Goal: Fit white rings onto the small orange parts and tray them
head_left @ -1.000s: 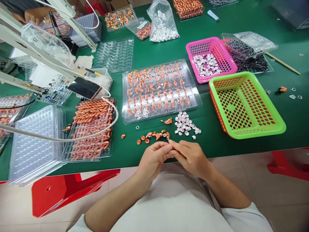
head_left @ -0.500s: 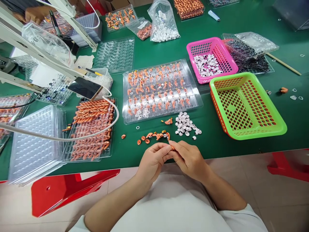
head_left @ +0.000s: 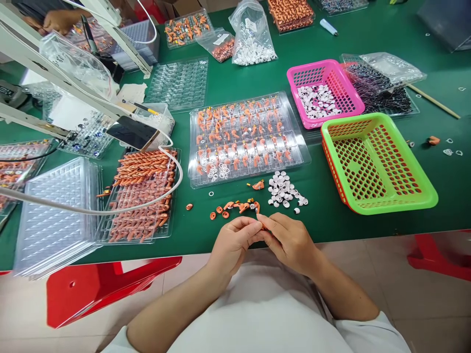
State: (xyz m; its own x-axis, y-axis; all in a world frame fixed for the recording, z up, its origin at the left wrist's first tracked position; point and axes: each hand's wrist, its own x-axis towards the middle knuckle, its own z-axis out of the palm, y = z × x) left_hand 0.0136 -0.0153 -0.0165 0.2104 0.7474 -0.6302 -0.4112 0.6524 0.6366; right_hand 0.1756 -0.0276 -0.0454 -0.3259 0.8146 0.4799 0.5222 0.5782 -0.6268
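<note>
My left hand [head_left: 235, 241] and my right hand [head_left: 289, 240] meet at the table's front edge, fingertips pinched together. Between them is a small orange plastic part [head_left: 263, 227], mostly hidden by the fingers; it resembles the earbud shells nearby. Just beyond my fingertips lie several orange earbud pieces [head_left: 243, 207] with tiny yellow and metallic bits. Loose oval orange caps [head_left: 220, 210] rest to their left. A single orange piece with a yellow tip [head_left: 258, 185] lies farther back, beside a heap of small white round pieces [head_left: 283, 189].
A clear tray [head_left: 250, 135] of orange parts lies ahead. Right of it stand a pink basket [head_left: 326, 93] with white pieces and a green basket [head_left: 379, 164]. Left are stacked clear trays [head_left: 55, 211], a tray of orange shells [head_left: 142, 196], a phone [head_left: 132, 133] and a white cable [head_left: 180, 171]. Another person's hand [head_left: 62, 20] shows far left.
The view has shifted slightly, so the table's things sit a little farther right and lower. Both hands keep their pinch; the orange part between them shows a bit less.
</note>
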